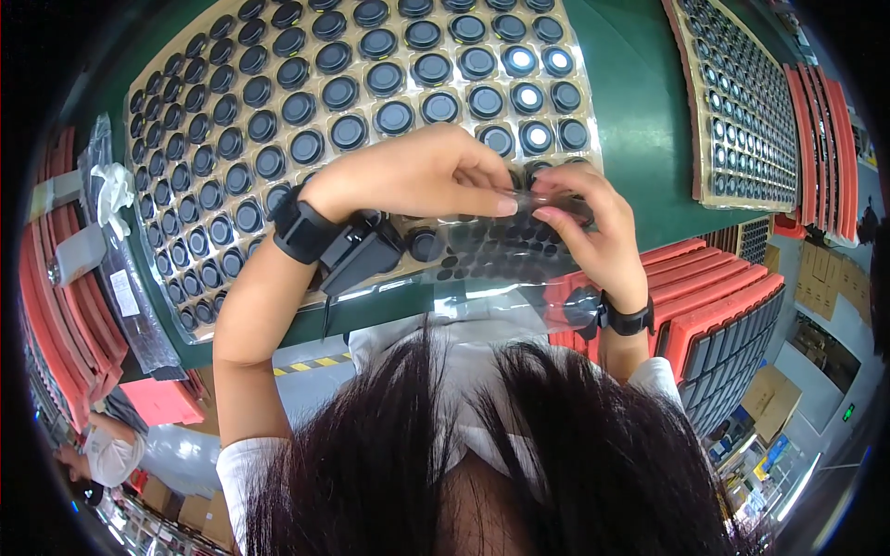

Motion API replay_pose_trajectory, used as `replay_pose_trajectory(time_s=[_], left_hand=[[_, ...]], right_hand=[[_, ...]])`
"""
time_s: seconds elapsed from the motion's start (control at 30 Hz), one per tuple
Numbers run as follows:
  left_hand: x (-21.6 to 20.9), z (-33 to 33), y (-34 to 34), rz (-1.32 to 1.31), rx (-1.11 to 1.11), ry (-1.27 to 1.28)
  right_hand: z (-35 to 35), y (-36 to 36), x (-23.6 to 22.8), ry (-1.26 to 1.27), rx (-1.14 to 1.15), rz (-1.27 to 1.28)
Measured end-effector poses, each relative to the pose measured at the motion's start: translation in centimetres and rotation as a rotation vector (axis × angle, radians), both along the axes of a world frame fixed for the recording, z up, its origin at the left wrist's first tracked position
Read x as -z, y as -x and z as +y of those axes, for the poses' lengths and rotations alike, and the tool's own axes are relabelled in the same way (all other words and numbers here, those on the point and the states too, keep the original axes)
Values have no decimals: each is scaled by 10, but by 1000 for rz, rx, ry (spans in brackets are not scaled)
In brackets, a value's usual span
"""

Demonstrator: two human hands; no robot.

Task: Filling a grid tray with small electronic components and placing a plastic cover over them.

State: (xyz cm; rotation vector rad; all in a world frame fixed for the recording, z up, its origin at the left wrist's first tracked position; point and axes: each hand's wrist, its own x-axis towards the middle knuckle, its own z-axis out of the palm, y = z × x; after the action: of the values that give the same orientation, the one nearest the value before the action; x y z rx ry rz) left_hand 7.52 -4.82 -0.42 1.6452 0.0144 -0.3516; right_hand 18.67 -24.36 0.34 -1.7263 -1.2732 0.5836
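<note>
Both hands are at a clear plastic sheet (501, 248) dotted with rows of black round stickers, held over the near edge of a large tray (593, 111). My left hand (417, 176) reaches across from the left, its thumb and fingers closed on the sheet's upper edge. From the right, my right hand (598, 218) has thumb and forefinger closed at the same edge; whether a single sticker is between them I cannot make out. Below them the sheet hangs down toward my white shirt. The tray holds rows of black round parts (394, 117); several near its right side show bright white tops (528, 96).
The tray lies on a green table (640, 102). A second filled tray (742, 111) is at the far right, beside stacked red trays (820, 153). More red trays (686, 287) stand near my right arm. At left lie crumpled white material (114, 196) and plastic film. Another person (109, 449) is at lower left.
</note>
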Motion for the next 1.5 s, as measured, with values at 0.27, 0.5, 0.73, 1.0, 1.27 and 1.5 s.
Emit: replay_pose_trajectory(time_s=[0.27,0.5,0.73,1.0,1.27,1.5], left_hand=[[-2,2,-2,2,82,-106],[3,0,-2,-32,12,-78],[2,-1,-1,-34,-7,-66],[2,-1,-2,-57,-7,-73],[2,-3,-2,-45,5,-92],[0,-3,-2,-28,-1,-115]], right_hand=[[15,4,3,-4,-183,-143],[13,5,4,-11,-42,-20],[11,-1,7,17,58,84],[11,-3,1,106,37,122],[11,0,6,90,53,113],[12,0,7,82,55,82]])
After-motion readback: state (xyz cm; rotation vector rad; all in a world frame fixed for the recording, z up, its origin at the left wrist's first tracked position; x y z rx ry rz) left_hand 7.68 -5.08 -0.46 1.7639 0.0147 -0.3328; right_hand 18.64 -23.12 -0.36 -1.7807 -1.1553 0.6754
